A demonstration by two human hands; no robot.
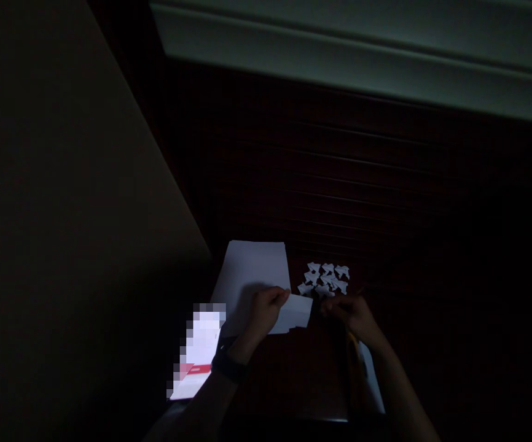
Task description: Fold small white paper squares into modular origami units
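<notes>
The scene is very dark. My left hand (266,312) and my right hand (346,314) together hold a small white piece of paper (297,312) between them, fingers pinched on its left and right edges. A dark band sits on my left wrist. Under the left hand lies a larger white sheet (252,267) on a dark wooden surface (386,245). Just beyond the held paper is a cluster of several small folded white paper pieces (325,279).
A lit, blurred-out screen (198,355) glows at the lower left beside my left forearm. A pale strip of paper (371,376) lies under my right forearm. A dim wall (63,184) fills the left side, and a pale ledge (362,55) runs along the top.
</notes>
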